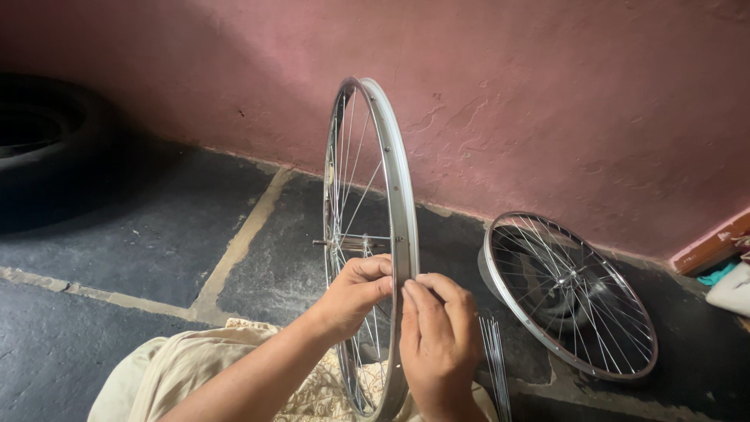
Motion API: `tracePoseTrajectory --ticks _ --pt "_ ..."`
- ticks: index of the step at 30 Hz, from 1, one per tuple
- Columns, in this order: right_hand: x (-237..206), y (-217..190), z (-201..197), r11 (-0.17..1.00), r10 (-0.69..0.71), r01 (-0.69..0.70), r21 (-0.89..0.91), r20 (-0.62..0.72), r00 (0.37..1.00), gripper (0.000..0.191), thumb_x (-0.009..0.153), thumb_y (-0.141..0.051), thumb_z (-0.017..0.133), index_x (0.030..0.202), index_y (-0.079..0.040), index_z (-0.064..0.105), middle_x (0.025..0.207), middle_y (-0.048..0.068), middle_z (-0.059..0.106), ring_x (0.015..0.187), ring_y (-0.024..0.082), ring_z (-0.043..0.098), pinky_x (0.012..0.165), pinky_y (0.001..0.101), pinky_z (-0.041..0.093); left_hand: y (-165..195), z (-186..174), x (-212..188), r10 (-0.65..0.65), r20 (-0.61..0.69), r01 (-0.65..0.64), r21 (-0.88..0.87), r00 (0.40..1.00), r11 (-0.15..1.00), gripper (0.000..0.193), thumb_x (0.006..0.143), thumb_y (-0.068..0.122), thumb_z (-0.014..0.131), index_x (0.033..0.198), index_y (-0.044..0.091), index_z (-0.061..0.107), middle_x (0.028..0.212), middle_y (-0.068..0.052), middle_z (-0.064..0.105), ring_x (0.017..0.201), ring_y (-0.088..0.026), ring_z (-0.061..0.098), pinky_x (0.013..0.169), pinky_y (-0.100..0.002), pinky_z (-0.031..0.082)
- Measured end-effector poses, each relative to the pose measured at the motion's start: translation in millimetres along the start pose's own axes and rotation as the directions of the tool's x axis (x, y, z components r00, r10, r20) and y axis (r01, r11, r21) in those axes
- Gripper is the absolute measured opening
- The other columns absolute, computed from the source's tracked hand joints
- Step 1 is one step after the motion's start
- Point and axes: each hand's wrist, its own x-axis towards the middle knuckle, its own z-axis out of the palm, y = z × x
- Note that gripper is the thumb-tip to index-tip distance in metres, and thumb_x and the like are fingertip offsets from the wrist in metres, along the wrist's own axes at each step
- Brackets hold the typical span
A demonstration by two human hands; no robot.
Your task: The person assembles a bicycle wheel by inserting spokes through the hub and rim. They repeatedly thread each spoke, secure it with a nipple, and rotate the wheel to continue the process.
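A silver bicycle wheel rim (pixel 388 148) with thin spokes stands upright on my lap, edge toward me, its hub and axle (pixel 348 244) showing at mid height. My left hand (pixel 355 293) grips the rim's near edge from the left side, fingers curled onto it. My right hand (pixel 437 340) pinches the same stretch of rim from the right, fingertips touching the metal close to my left hand's. The bottom of the wheel rests against my beige clothing (pixel 187 375).
A second spoked wheel (pixel 570 293) leans on something dark at the right, near the pink wall (pixel 547 94). A bundle of loose spokes (pixel 496 359) lies beside my right hand. A black tyre (pixel 47 148) lies at far left on the dark stone floor (pixel 141 234).
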Motion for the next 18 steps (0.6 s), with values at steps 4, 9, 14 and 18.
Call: tracePoseTrajectory --ticks 4,9,14,18 --pt "-0.4 2.1 0.5 0.995 -0.082 0.082 -0.056 0.015 0.997 0.022 0.085 0.003 0.078 0.106 -0.001 0.071 0.109 0.010 0.066 0.095 0.026 0.069 0.078 0.0361 0.055 -1.3 0.7 -0.4 -0.013 -0.021 0.013 -0.026 1.000 1.000 0.014 0.096 0.017 0.075 0.100 0.003 0.075 0.106 -0.002 0.069 0.101 -0.013 0.063 0.095 -0.031 0.049" --pt "-0.5 0.9 2.3 0.988 -0.146 0.145 -0.048 0.002 0.989 0.024 0.085 0.006 0.077 0.108 0.002 0.069 0.109 0.012 0.065 0.099 0.028 0.068 0.085 0.0370 0.057 -1.3 1.3 -0.3 -0.008 -0.030 0.008 -0.006 1.000 1.000 0.014 0.096 0.017 0.075 0.100 0.004 0.075 0.105 -0.001 0.069 0.101 -0.013 0.063 0.095 -0.031 0.049" --pt "-0.3 -0.9 0.8 0.991 -0.131 0.132 -0.038 0.013 0.991 0.022 0.085 0.006 0.077 0.106 0.004 0.069 0.108 0.013 0.066 0.097 0.028 0.068 0.084 0.0373 0.057 -1.1 -0.1 -1.1 -0.004 -0.031 0.003 -0.009 1.000 1.000 0.014 0.096 0.018 0.076 0.100 0.004 0.075 0.106 -0.001 0.069 0.101 -0.012 0.063 0.095 -0.031 0.048" --pt "-1.6 -2.0 -0.6 0.985 -0.163 0.165 -0.046 0.036 0.986 0.023 0.084 0.005 0.076 0.106 0.004 0.070 0.109 0.012 0.066 0.098 0.029 0.069 0.083 0.0366 0.057 -1.1 -4.2 -1.5 -0.047 -0.041 0.047 0.003 0.998 0.999 0.015 0.095 0.018 0.076 0.102 0.004 0.076 0.103 -0.001 0.071 0.098 -0.012 0.064 0.093 -0.031 0.050"
